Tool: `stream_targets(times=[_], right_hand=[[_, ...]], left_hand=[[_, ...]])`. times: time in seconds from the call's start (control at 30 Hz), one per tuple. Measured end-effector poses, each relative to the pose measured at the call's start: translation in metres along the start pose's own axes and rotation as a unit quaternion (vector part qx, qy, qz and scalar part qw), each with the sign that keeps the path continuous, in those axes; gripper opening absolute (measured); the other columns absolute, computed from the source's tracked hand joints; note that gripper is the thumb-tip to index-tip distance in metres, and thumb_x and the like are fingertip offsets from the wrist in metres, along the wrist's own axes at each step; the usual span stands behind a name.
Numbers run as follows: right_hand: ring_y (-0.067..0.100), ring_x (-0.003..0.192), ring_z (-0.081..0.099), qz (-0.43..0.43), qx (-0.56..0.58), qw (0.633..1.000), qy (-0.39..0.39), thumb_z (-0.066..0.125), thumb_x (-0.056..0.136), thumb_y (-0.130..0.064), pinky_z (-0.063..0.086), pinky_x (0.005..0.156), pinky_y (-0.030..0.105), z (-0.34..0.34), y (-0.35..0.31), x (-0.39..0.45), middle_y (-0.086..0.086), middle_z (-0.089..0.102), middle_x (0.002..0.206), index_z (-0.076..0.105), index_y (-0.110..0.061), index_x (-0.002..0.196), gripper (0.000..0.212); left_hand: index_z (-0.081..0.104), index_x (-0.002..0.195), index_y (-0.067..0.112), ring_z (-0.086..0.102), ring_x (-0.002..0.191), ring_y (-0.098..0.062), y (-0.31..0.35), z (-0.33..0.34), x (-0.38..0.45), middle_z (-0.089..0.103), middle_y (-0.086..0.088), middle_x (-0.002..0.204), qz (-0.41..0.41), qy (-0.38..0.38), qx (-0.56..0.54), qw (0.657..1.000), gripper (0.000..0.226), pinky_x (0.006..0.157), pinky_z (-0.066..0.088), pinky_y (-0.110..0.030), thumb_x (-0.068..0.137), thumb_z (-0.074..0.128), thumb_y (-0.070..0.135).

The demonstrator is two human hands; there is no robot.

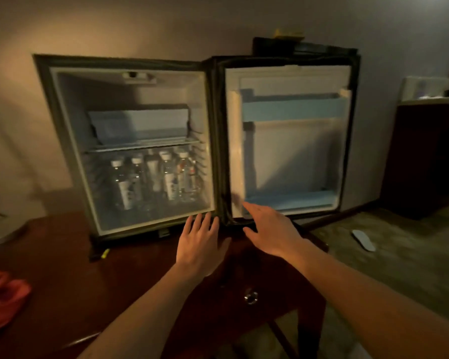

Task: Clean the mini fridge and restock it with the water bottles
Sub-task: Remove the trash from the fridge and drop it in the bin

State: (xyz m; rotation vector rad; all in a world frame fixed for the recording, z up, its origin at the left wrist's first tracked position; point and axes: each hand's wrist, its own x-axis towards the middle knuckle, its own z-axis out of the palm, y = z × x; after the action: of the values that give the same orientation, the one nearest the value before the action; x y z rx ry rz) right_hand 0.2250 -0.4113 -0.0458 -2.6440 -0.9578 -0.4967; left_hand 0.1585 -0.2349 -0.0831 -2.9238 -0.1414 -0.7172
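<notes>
The mini fridge (70, 141) stands on a dark wooden table with its door (293, 156) swung wide open to the right. Several water bottles (153, 177) with white caps stand upright on the fridge floor, under a wire shelf (143, 146). The door's pale blue racks hold nothing. My left hand (200, 244) hovers flat in front of the fridge's lower right corner, fingers apart, holding nothing. My right hand (272, 231) reaches to the door's lower inner edge, fingers spread, holding nothing.
A red cloth (3, 296) lies at the table's (88, 294) left edge. A drawer knob (251, 297) shows below my hands. On the carpet to the right lies a white remote (363, 240). A dark cabinet (425, 156) stands at far right.
</notes>
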Motion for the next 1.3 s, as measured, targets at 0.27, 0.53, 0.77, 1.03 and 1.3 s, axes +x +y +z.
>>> stream_targets(times=[0.27, 0.53, 0.77, 1.03, 1.3], right_hand=[[0.022, 0.129, 0.046, -0.013, 0.085, 0.996, -0.037, 0.053, 0.096, -0.038, 0.047, 0.099, 0.041, 0.045, -0.059, 0.072, 0.0, 0.045, 0.146, 0.022, -0.025, 0.153, 0.066], [0.028, 0.119, 0.056, 0.031, 0.147, 0.988, -0.047, 0.057, 0.094, -0.028, 0.052, 0.09, 0.037, 0.089, -0.071, 0.153, 0.007, 0.048, 0.142, 0.029, -0.034, 0.149, 0.062], [0.03, 0.115, 0.057, 0.068, 0.167, 0.981, -0.066, 0.052, 0.093, -0.02, 0.052, 0.08, 0.035, 0.119, -0.069, 0.204, 0.01, 0.047, 0.142, 0.023, -0.041, 0.149, 0.066], [0.026, 0.092, 0.066, 0.067, 0.193, 0.979, 0.01, 0.049, 0.094, -0.025, 0.055, 0.073, 0.035, 0.127, -0.067, 0.222, 0.004, 0.067, 0.104, 0.039, -0.039, 0.137, 0.047], [0.028, 0.093, 0.064, 0.091, 0.14, 0.984, -0.061, 0.045, 0.094, -0.02, 0.055, 0.071, 0.037, 0.13, -0.065, 0.214, 0.006, 0.063, 0.109, 0.04, -0.032, 0.134, 0.042]], left_hand=[[0.022, 0.155, 0.02, 0.01, 0.151, -0.024, -0.105, 0.012, -0.007, 0.016, -0.004, 0.163, -0.076, -0.038, 0.023, 0.996, 0.072, 0.123, 0.007, -0.043, 0.097, 0.023, 0.064], [0.036, 0.147, 0.023, 0.03, 0.143, -0.022, -0.158, 0.035, 0.023, 0.038, -0.003, 0.154, -0.127, -0.042, 0.0, 0.991, 0.067, 0.12, 0.014, -0.039, 0.095, 0.026, 0.065], [0.014, 0.155, 0.025, 0.007, 0.151, -0.018, -0.171, 0.054, 0.063, 0.012, 0.002, 0.164, -0.134, -0.044, -0.072, 0.987, 0.071, 0.123, 0.005, -0.039, 0.097, 0.028, 0.064], [0.013, 0.156, 0.027, 0.009, 0.15, -0.015, -0.179, 0.07, 0.088, 0.014, 0.005, 0.164, -0.149, -0.045, -0.102, 0.983, 0.069, 0.12, 0.001, -0.033, 0.098, 0.032, 0.06], [0.02, 0.155, 0.024, 0.013, 0.149, -0.015, -0.175, 0.069, 0.095, 0.019, 0.004, 0.162, -0.158, -0.048, -0.108, 0.98, 0.067, 0.12, 0.004, -0.033, 0.098, 0.032, 0.058]])
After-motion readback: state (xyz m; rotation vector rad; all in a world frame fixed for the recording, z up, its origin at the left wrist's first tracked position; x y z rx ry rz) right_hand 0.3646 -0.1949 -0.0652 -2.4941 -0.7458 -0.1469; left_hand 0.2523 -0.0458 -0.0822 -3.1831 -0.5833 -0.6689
